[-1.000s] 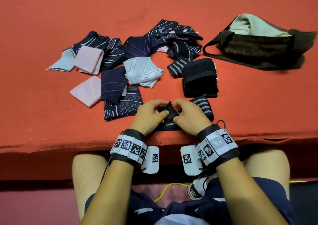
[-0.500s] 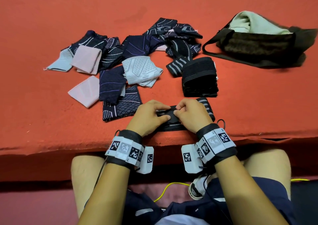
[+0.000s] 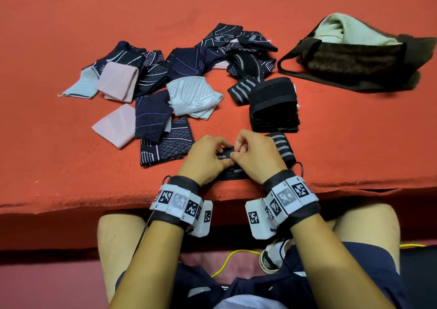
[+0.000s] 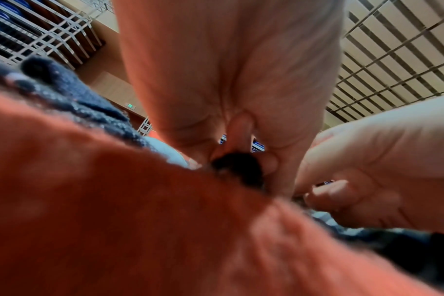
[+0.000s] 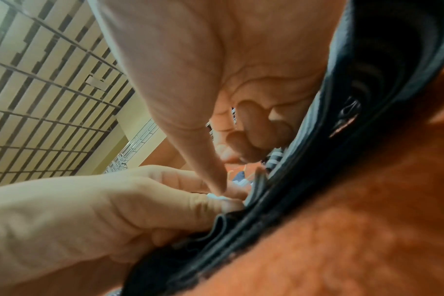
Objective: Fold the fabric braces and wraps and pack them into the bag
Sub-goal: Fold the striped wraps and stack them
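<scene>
A black wrap with grey stripes (image 3: pixel 281 146) lies at the near edge of the red table (image 3: pixel 71 171). My left hand (image 3: pixel 208 157) and right hand (image 3: pixel 254 155) meet over its folded black end (image 3: pixel 225 153) and both pinch it with curled fingers. The left wrist view shows a black bit of the wrap (image 4: pixel 238 170) between my fingertips. In the right wrist view the wrap (image 5: pixel 317 180) runs along the table under my right hand. A dark bag (image 3: pixel 354 65) with a pale green cloth (image 3: pixel 340 31) in it lies at the far right.
A stack of folded black wraps (image 3: pixel 273 105) sits just beyond my hands. A loose pile of navy, pink and pale blue braces (image 3: pixel 165 79) spreads across the far left and middle. The table's near edge runs right under my wrists.
The raised black flap has been pressed down flat between my hands. Both hands stay together on the wrap at the same spot near the table edge.
</scene>
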Motion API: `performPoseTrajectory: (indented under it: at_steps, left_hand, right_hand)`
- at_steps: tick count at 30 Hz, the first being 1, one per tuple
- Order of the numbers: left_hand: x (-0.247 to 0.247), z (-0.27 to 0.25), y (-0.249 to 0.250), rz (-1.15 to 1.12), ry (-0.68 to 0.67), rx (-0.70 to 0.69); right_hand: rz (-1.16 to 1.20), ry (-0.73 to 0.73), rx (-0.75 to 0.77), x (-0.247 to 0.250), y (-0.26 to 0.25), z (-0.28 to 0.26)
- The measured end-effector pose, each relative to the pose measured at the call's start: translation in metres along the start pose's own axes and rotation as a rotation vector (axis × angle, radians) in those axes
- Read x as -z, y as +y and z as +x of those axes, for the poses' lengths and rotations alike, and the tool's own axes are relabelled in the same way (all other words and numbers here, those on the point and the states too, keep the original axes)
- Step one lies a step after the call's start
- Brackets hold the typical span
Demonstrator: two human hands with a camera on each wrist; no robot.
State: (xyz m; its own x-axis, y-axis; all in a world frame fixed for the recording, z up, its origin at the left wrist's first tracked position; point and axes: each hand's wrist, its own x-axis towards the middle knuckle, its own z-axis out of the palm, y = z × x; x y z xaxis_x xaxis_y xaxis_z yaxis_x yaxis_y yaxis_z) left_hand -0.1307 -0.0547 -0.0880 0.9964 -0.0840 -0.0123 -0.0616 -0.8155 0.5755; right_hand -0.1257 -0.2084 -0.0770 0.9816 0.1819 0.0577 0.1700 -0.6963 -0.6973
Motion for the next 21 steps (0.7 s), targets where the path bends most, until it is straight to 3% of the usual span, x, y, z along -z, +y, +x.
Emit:
performPoseTrajectory:
  at_steps: [7,11,16,21]
  left_hand:
    - [0.000,-0.003,-0.004,-0.106,0.002,0.000]
    - [0.003,-0.006,-0.009,-0.198,-0.003,0.044]
    - [0.009,-0.016,-0.016,-0.111,0.106,0.147]
    - [0.009,-0.016,-0.015,0.051,0.067,0.165]
  right_hand:
    - [0.145,-0.128,-0.096,-0.010,0.000,0.003]
    - [0.118,-0.102,-0.104,-0.012,0.001,0.003]
    - [-0.072,-0.069,-0.070,-0.010,0.007,-0.001]
    - [-0.086,-0.040,-0.057,-0.011,0.009,0.001]
